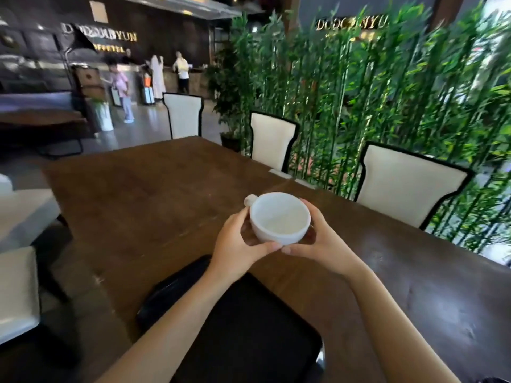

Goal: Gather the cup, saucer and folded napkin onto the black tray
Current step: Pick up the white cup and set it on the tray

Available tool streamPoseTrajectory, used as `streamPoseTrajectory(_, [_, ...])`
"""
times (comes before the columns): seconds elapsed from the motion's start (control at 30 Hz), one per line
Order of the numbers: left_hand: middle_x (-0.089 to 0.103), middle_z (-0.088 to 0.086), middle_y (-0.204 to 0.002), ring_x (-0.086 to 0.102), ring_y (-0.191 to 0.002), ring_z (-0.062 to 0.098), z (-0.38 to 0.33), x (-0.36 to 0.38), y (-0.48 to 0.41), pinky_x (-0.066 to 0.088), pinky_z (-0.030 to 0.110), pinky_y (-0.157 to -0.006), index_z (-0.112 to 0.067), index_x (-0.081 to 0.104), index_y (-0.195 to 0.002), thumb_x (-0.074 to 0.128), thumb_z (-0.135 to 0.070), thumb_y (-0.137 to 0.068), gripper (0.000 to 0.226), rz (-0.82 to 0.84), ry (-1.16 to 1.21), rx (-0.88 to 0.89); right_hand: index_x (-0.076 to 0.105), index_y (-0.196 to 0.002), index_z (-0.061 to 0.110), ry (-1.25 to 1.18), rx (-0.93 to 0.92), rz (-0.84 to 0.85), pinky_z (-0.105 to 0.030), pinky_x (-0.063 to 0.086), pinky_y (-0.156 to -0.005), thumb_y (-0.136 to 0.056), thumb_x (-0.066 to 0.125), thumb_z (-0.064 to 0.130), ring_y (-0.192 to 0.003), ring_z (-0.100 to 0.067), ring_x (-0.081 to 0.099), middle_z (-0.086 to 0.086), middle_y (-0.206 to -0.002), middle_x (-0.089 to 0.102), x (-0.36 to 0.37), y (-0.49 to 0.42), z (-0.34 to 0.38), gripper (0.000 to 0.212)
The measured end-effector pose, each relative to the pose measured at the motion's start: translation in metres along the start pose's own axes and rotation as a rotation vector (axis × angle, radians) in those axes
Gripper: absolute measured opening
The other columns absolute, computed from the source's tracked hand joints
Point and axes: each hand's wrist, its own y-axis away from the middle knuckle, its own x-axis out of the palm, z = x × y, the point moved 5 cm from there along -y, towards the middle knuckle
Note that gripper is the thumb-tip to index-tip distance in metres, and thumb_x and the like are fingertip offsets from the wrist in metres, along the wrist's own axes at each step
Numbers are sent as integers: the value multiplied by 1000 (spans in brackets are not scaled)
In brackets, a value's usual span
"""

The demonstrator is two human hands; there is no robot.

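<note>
A white cup [279, 218] with its handle pointing far left is held above the brown table, just beyond the far edge of the black tray [249, 327]. My left hand [237, 247] cups its left side and my right hand [320, 241] cups its right side, with thumbs meeting under the near rim. The cup looks empty. The tray lies at the table's near edge, partly covered by my left forearm, and nothing shows on it. No saucer or napkin is in view.
The long wooden table [143, 194] stretches away to the far left. White chairs with black frames [409, 189] line its right side before a bamboo screen [387, 92]. More white seats [19, 286] stand at the left. People stand at a distant counter.
</note>
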Motion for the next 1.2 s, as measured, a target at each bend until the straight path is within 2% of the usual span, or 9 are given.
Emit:
streamPoseTrajectory(0.1, [42,-13,-125,44,-113,2,51,-12,13,46,17,-86,-29,38,-138,84,-30,-61,89,-39,-19,-75,23,-137,35,4,66,75,0,37,-89,-65,85,20,-117,19,39,23,-131,41,42,-11,-34,96])
streamPoseTrajectory(0.17, [41,-13,-125,45,-113,3,85,-15,21,45,4,-74,-28,37,-138,84,-27,-62,90,-49,-20,-127,26,-137,38,-22,116,120,-13,37,-99,-65,85,20,-124,7,41,17,-136,40,67,-15,-59,95])
streamPoseTrajectory(0.23, [42,-10,-128,45,-114,3,117,-15,28,42,-2,-68,-28,37,-137,84,-27,-63,88,-50,-38,-180,28,-128,56,-30,161,153,-22,32,-104,-64,84,24,-128,-2,34,26,-134,32,89,-17,-83,91])
streamPoseTrajectory(0.3, [43,-6,-132,44,-115,3,145,-15,33,41,-1,-67,-27,37,-137,84,-26,-63,87,-47,-44,-230,27,-117,69,-38,209,176,-9,31,-97,-65,83,22,-121,8,30,35,-126,26,107,-19,-104,89])
streamPoseTrajectory(0.4, [44,-4,-132,45,-117,6,178,-14,37,40,8,-82,-24,37,-138,85,-27,-63,88,-38,-77,-272,25,-137,49,-90,300,191,2,38,-80,-68,82,16,-113,18,35,17,-138,24,129,-21,-136,95])
streamPoseTrajectory(0.53, [43,0,-133,44,-119,9,209,-9,38,39,21,-93,-21,37,-138,85,-25,-63,89,-39,-105,-305,22,-144,29,-151,384,169,-24,43,-98,-68,79,3,-128,-12,38,5,-143,28,151,-25,-166,98])
streamPoseTrajectory(0.63, [43,2,-132,43,-118,9,226,-5,37,40,26,-98,-20,38,-134,85,-25,-63,85,-68,-118,-314,32,-134,30,-180,405,135,-17,49,-87,-69,75,-5,-123,-12,45,7,-132,44,162,-30,-181,86])
streamPoseTrajectory(0.93, [36,-1,-133,40,-120,7,270,11,35,43,28,-100,-23,34,-136,86,-24,-61,92,-47,-73,-357,38,-131,32,-242,437,106,-35,50,-96,-68,69,-9,-119,-11,50,6,-128,49,176,-34,-212,81])
streamPoseTrajectory(1.2, [34,1,-131,39,-119,7,282,24,40,44,26,-98,-18,34,-135,85,-17,-61,90,-92,-70,-372,35,-133,38,-243,442,184,-25,52,-90,-68,65,-7,-120,-10,49,4,-129,48,176,-36,-222,85])
